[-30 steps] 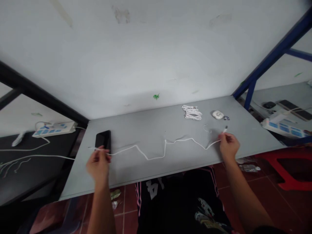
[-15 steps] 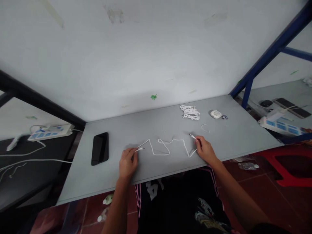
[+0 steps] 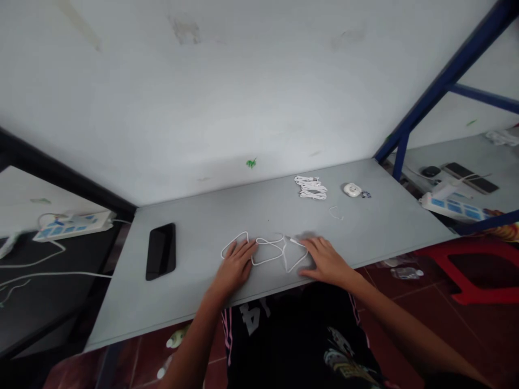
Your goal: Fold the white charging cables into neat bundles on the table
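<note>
From the head camera, think of the loose white cord (image 3: pixel 267 263) as the middle of a clock, with the wall (image 3: pixel 251 97) at 12. The cord lies in bent loops on the grey worktop (image 3: pixel 211 213), near the edge closest to you, between your two hands. Your left hand (image 3: pixel 235 265) is at 8 o'clock, palm down over one loop; its fingers are stretched out and a bit apart, laid on top of the cord. Your right hand (image 3: pixel 324 262) is at 3 o'clock, just beside the other side of the cord. Its thumb and fingers are spread wide apart, and I cannot tell if their tips touch the cord. One plug (image 3: pixel 291 240) of the cord is near those fingertips. A black phone (image 3: pixel 161 252) lies flat at 9 o'clock, well apart from your left hand. At 1 o'clock is a folded bundle of white cord (image 3: pixel 310 188). At 2 o'clock is a thin white string (image 3: pixel 334 214), and farther out, a white case (image 3: pixel 352 189) with a small charm (image 3: pixel 366 194) beside it.
</note>
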A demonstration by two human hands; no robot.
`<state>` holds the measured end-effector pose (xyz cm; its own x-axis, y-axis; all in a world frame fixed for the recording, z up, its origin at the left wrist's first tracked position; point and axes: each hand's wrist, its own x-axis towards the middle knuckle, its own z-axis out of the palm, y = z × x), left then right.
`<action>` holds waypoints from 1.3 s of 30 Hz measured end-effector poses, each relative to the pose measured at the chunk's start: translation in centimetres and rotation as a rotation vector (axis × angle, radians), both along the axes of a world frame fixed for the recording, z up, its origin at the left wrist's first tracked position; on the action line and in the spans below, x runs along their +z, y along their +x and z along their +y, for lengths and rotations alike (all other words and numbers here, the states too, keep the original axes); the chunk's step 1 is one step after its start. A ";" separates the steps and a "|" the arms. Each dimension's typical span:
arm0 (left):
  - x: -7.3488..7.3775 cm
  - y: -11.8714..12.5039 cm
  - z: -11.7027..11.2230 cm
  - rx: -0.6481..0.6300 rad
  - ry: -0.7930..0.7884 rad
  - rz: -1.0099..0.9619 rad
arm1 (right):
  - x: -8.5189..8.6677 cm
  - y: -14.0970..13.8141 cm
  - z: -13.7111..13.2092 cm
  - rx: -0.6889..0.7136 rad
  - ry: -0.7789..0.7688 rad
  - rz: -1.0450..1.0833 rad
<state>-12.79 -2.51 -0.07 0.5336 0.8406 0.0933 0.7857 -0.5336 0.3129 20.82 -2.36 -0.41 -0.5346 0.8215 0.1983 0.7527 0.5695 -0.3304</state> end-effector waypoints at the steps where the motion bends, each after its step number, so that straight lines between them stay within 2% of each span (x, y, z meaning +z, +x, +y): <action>1: -0.1 -0.1 -0.1 0.003 0.007 -0.019 | 0.2 -0.3 0.0 0.025 0.001 -0.015; 6: -0.2 -1.0 -1.2 0.077 0.068 -0.114 | 1.0 -1.1 0.6 0.114 0.008 -0.045; 10: -0.7 -2.5 -2.5 0.185 0.080 -0.059 | 0.9 -0.1 1.7 0.070 0.009 -0.033; 13: -1.2 -4.2 -3.1 0.286 0.066 -0.070 | 0.2 2.1 2.9 -0.006 -0.004 0.037; 17: -1.3 -6.6 -3.5 0.429 0.097 -0.241 | -1.3 6.0 4.2 -0.175 0.028 0.105; 20: -0.8 -8.0 -3.7 0.595 0.137 -0.361 | -2.6 8.4 4.3 -0.387 0.121 0.186; 24: -0.1 -9.0 -3.9 0.955 0.182 -0.513 | -3.7 9.9 4.0 -0.717 0.152 0.376; 26: 0.3 -9.2 -3.8 1.153 0.211 -0.682 | -3.8 10.2 4.0 -0.847 0.108 0.479; 28: 0.8 -9.3 -3.5 1.282 0.235 -0.890 | -3.8 10.3 4.1 -0.923 0.048 0.591; 30: 1.2 -9.2 -3.3 1.329 0.256 -1.054 | -3.7 10.4 4.3 -0.950 -0.009 0.693; 32: 1.5 -9.2 -3.2 1.332 0.266 -1.126 | -3.6 10.4 4.3 -0.956 -0.041 0.749; 36: 1.6 -9.2 -3.4 1.337 0.254 -1.145 | -3.4 10.4 4.2 -0.928 -0.035 0.752; 39: 1.5 -9.1 -3.5 1.339 0.252 -1.100 | -3.4 10.2 3.9 -0.873 0.004 0.658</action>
<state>-21.93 -6.01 1.40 -0.8503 0.5186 0.0897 0.1841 0.1333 0.9738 30.98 1.58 -3.83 0.4432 0.8648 0.2360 0.5749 -0.0723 -0.8150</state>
